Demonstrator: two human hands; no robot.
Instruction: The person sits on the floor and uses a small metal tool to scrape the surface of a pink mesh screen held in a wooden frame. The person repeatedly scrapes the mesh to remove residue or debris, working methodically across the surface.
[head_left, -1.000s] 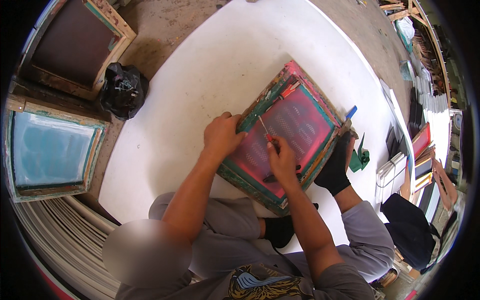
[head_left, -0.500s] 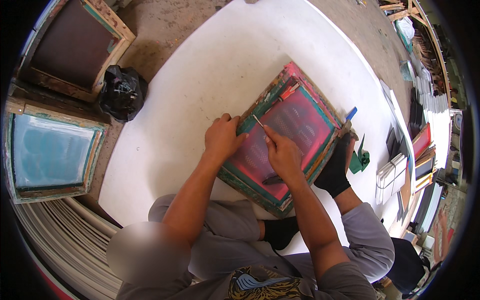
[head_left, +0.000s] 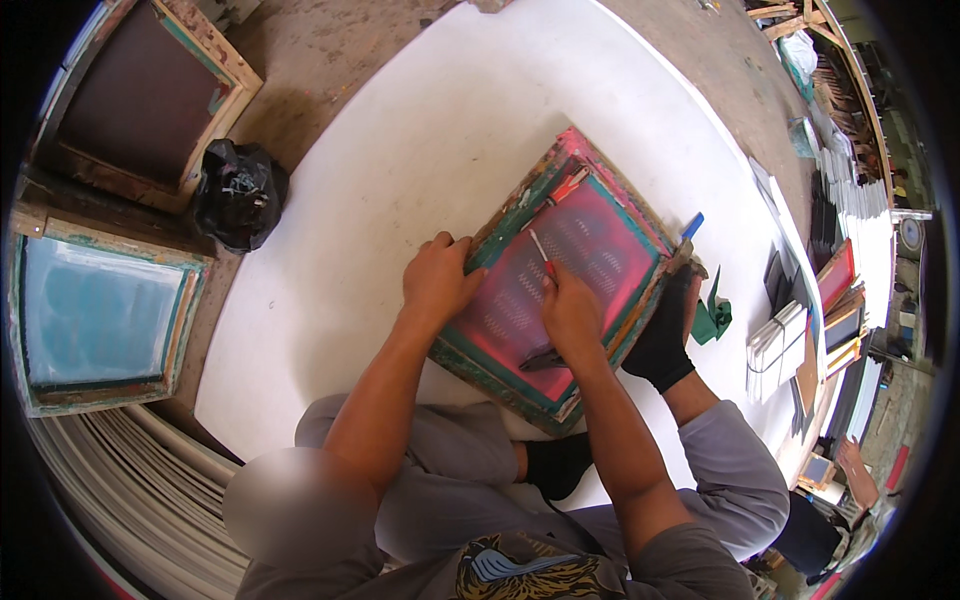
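A wooden screen-printing frame (head_left: 645, 262) with pink and green mesh lies tilted between my legs on a white sheet (head_left: 400, 130). My left hand (head_left: 433, 280) grips its left edge, thumb over the top. In my right hand (head_left: 575, 318) is a thin screwdriver-like tool (head_left: 540, 250) with a pale shaft and a bit of red handle showing. Its tip points at the mesh near the upper left; I cannot tell whether it touches. A red-handled cutter (head_left: 568, 187) rests along the frame's upper left side. Under my right wrist lies a dark tool (head_left: 543, 360), partly hidden.
A blue-handled thing (head_left: 692, 225) and a green strip (head_left: 712, 320) lie beside my right foot (head_left: 657, 350). Two other frames (head_left: 190, 330) (head_left: 232, 110) and a black plastic bag (head_left: 240, 195) stand at the left. Stacked boards (head_left: 776, 350) are at the right, with another person's arm (head_left: 858, 475) beyond.
The tool's tip has shifted from the mesh's left border a little inward, and more of its red handle shows. My left hand keeps its grip. The whole view has moved slightly.
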